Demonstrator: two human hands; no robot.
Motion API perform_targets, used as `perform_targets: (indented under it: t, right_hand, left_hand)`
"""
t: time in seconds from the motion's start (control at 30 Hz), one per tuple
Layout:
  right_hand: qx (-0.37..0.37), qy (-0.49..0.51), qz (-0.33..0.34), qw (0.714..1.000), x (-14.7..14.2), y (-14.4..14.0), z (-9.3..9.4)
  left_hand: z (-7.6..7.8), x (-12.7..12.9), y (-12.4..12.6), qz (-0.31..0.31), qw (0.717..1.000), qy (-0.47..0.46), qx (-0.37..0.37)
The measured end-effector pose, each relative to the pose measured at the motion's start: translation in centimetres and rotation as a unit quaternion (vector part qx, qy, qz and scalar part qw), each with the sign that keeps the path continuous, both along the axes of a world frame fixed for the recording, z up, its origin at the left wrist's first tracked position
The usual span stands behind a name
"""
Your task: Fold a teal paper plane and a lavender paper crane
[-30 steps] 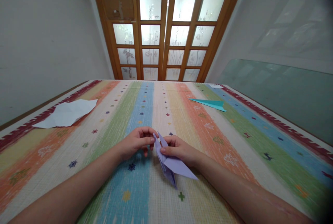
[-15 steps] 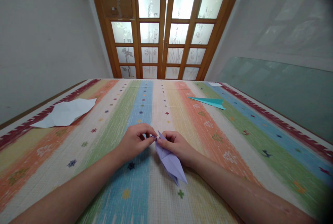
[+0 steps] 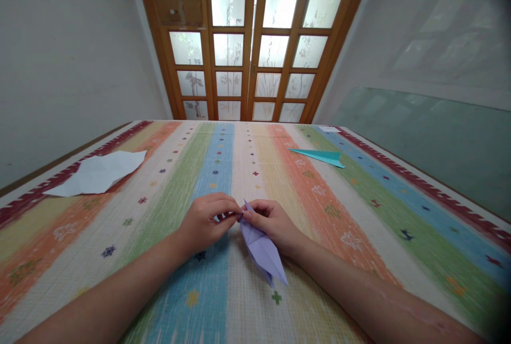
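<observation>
Folded lilac paper, pointed at both ends, lying on the striped mat near the centre, between the two hands. Left to right: white crumpled sheet, far left on the mat, well apart from the hands. Left hand, fingers curled together, thumb and forefinger pinching the far tip of the lilac paper. Right hand, fingers likewise drawn in, pinching the same tip from the right, palm just beside the fold. Teal paper plane, far right. Wooden glazed doors behind.
</observation>
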State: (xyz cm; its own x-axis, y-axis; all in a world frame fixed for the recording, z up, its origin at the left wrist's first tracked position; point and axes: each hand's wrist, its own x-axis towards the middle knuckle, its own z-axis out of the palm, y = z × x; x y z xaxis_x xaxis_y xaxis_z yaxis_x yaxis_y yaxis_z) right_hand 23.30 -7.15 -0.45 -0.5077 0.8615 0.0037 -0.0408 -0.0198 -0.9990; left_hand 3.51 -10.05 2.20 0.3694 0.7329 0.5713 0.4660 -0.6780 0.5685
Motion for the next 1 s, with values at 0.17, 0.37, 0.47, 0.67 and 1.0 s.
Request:
perform_targets:
  t: [0.17, 0.37, 0.47, 0.67, 1.0]
  right_hand:
    - [0.001, -0.014, -0.020, 1.000, 0.0, 0.1, -0.3]
    - [0.024, -0.013, -0.031, 0.999, 0.0, 0.1, -0.1]
    - [0.033, -0.015, -0.029, 0.999, 0.1, 0.0, 0.0]
    - [0.053, -0.003, -0.034, 0.998, 0.0, 0.0, 0.1]
    - [0.077, -0.006, -0.078, 0.994, -0.1, -0.3, 0.4]
  left_hand:
    - [-0.4, 0.2, -0.1, 0.027, 1.000, 0.013, -0.005]
    - [-0.7, 0.4, -0.3, 0.042, 0.999, 0.014, 0.009]
    - [-0.6, 0.4, -0.4, 0.027, 0.999, 0.019, 0.023]
    - [-0.4, 0.2, -0.5, 0.007, 1.000, 0.018, 0.008]
    - [-0.9, 1.3, -0.2, 0.079, 0.984, -0.035, -0.155]
